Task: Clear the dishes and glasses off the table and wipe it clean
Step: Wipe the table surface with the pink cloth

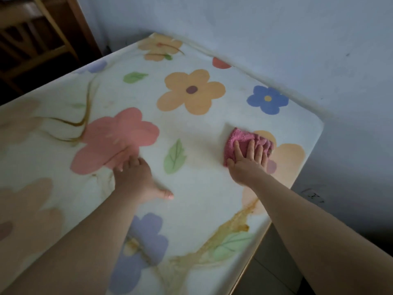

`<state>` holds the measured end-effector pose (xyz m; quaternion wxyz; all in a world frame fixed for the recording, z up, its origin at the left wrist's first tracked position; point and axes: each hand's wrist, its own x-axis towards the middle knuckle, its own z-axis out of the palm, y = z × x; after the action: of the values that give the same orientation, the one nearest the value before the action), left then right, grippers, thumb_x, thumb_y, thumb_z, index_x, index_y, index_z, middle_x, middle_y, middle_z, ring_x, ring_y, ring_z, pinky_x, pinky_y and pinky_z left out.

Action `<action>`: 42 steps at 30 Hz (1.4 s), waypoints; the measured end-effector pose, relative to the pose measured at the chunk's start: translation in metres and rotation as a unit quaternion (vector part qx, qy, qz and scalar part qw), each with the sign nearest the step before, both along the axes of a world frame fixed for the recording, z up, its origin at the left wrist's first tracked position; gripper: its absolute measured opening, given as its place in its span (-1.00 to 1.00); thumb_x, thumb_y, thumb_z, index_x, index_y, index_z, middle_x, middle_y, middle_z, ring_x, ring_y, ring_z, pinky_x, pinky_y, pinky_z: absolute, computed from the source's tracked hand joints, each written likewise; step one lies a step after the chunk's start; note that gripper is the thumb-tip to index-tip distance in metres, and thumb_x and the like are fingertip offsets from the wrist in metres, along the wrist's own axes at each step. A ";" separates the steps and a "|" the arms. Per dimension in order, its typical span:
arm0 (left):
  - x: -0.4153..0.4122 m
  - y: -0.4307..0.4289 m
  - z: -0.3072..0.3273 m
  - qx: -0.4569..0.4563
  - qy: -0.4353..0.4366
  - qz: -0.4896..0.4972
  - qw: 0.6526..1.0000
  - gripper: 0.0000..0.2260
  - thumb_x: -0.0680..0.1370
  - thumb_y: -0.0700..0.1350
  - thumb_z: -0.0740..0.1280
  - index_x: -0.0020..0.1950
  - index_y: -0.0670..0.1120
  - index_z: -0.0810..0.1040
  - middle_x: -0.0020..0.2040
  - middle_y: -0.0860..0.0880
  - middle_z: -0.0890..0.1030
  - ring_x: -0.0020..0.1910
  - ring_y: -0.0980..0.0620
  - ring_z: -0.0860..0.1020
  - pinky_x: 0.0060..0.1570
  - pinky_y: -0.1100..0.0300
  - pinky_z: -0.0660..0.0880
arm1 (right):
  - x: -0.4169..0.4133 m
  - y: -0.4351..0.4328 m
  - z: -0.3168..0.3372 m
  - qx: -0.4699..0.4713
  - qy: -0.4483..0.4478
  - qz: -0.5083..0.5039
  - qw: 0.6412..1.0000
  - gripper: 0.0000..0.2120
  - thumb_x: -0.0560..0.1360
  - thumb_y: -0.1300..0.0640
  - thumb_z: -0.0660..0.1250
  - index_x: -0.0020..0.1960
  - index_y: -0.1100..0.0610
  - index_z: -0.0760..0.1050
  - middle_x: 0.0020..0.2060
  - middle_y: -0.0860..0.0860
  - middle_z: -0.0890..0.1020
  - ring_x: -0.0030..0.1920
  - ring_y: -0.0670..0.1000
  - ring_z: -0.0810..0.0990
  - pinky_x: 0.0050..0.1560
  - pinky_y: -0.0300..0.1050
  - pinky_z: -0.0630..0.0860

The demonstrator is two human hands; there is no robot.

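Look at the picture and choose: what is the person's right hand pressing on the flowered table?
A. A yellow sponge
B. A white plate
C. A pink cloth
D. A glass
C: the right hand lies flat, fingers spread, on a crumpled pink cloth resting on the table.

pink terry cloth (246, 143) under my right hand (247, 161), white tablecloth (197, 128) printed with orange, pink and blue flowers plus green leaves, yellow-brown stain streaks on it, pale blue-grey wall (276, 28), brown wooden chair (38, 37) at top left
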<state>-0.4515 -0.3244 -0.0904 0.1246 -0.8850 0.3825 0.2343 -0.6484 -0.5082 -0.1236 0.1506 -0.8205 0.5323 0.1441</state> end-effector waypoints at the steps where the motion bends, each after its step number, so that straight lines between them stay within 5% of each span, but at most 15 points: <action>1: 0.001 -0.002 -0.002 -0.001 0.001 0.002 1.000 0.36 0.07 0.55 0.36 0.55 -0.27 -0.10 0.57 -0.22 -0.07 0.54 -0.18 0.01 0.48 -0.09 0.07 | 0.016 -0.001 -0.001 0.005 -0.006 0.017 1.000 -0.39 0.60 -0.16 -0.07 0.56 -0.12 -0.27 0.52 0.14 -0.33 0.51 0.25 -0.34 0.48 0.19 -0.33; 9: 0.000 -0.011 -0.001 0.006 -0.015 0.007 1.000 0.39 0.01 0.52 0.42 0.54 -0.29 -0.03 0.55 -0.26 0.02 0.54 -0.19 0.05 0.49 -0.02 0.06 | 0.136 0.019 -0.012 -0.009 -0.041 0.193 0.980 -0.40 0.58 -0.20 -0.09 0.55 -0.16 -0.23 0.53 0.12 -0.31 0.50 0.23 -0.37 0.45 0.21 -0.39; 15: -0.008 -0.028 0.016 0.067 -0.020 -0.004 0.998 0.22 0.00 0.48 0.47 0.47 -0.21 0.26 0.48 -0.25 0.23 0.46 -0.17 0.23 0.43 0.03 0.18 | 0.073 0.020 -0.012 -0.013 -0.058 0.344 0.937 -0.41 0.59 -0.22 -0.14 0.55 -0.14 -0.23 0.54 0.04 -0.29 0.52 0.10 -0.37 0.50 0.09 -0.34; 19: -0.010 -0.024 0.017 0.045 0.015 0.052 0.998 0.42 -0.02 0.41 0.53 0.52 -0.33 -0.04 0.55 -0.30 0.02 0.52 -0.21 0.11 0.47 0.01 0.10 | 0.014 -0.010 -0.017 -0.024 -0.062 0.308 0.949 -0.27 0.39 -0.32 -0.36 0.55 -0.18 -0.21 0.55 -0.04 -0.24 0.54 0.03 -0.31 0.50 0.02 -0.31; 23: -0.010 -0.021 0.019 0.031 0.037 0.074 0.996 0.47 -0.02 0.42 0.53 0.54 -0.29 -0.21 0.56 -0.24 -0.17 0.55 -0.19 -0.05 0.51 -0.02 0.00 | -0.046 -0.054 -0.017 -0.032 -0.054 0.218 0.974 -0.43 0.59 -0.23 -0.15 0.54 -0.18 -0.25 0.54 -0.05 -0.28 0.53 -0.01 -0.33 0.49 0.01 -0.30; 27: -0.012 -0.013 0.014 0.031 0.024 0.072 0.997 0.37 0.05 0.45 0.49 0.56 -0.20 -0.13 0.58 -0.17 -0.13 0.56 -0.12 -0.05 0.50 -0.02 0.00 | -0.074 -0.065 -0.010 -0.017 -0.060 0.111 0.992 -0.45 0.64 -0.12 -0.07 0.55 -0.18 -0.23 0.54 -0.05 -0.28 0.53 0.00 -0.32 0.49 0.05 -0.32; 30: -0.024 -0.014 0.013 0.036 -0.006 0.019 0.999 0.02 0.27 0.37 0.42 0.52 -0.15 0.12 0.54 -0.14 0.16 0.50 -0.08 0.19 0.47 -0.03 0.06 | -0.051 -0.041 -0.008 -0.004 -0.045 0.066 0.997 -0.42 0.63 -0.11 -0.06 0.56 -0.14 -0.24 0.54 0.05 -0.30 0.53 0.14 -0.33 0.48 0.13 -0.35; 32: -0.038 -0.019 0.013 0.032 -0.012 -0.005 0.999 -0.11 0.34 0.36 0.36 0.48 -0.13 0.20 0.48 -0.12 0.27 0.46 -0.08 0.28 0.46 -0.05 0.09 | -0.036 -0.012 -0.006 0.011 -0.051 0.102 0.993 -0.41 0.62 -0.12 -0.04 0.56 -0.13 -0.22 0.53 0.11 -0.32 0.50 0.22 -0.37 0.45 0.19 -0.38; 36: -0.069 -0.019 0.006 0.076 -0.006 -0.001 0.997 0.27 0.11 0.53 0.37 0.54 -0.22 -0.01 0.53 -0.24 0.08 0.52 -0.15 0.11 0.47 -0.09 -0.02 | -0.030 0.046 -0.005 0.004 -0.062 0.271 0.961 -0.44 0.63 -0.14 -0.09 0.55 -0.13 -0.24 0.52 0.09 -0.34 0.49 0.20 -0.42 0.45 0.20 -0.40; 38: -0.072 -0.018 0.004 0.080 -0.015 0.003 0.997 0.37 0.02 0.54 0.38 0.54 -0.24 -0.07 0.54 -0.27 0.04 0.52 -0.18 0.08 0.47 -0.11 -0.03 | -0.034 0.044 -0.007 0.001 -0.071 0.298 0.952 -0.45 0.63 -0.14 -0.11 0.55 -0.14 -0.23 0.53 0.04 -0.31 0.51 0.12 -0.38 0.48 0.15 -0.37; 42: -0.073 -0.030 0.010 0.094 -0.020 -0.003 0.995 0.32 -0.03 0.50 0.44 0.47 -0.28 0.12 0.43 -0.25 0.26 0.43 -0.18 0.24 0.44 -0.10 0.07 | -0.061 -0.011 -0.010 -0.012 -0.069 0.275 0.959 -0.41 0.55 -0.12 -0.22 0.56 -0.08 -0.23 0.54 0.02 -0.29 0.49 0.05 -0.40 0.47 0.07 -0.39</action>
<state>-0.5245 -0.3540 -0.0806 0.2151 -0.8729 0.3586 0.2515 -0.7098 -0.5191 -0.1340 0.1320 -0.9449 0.2760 0.1168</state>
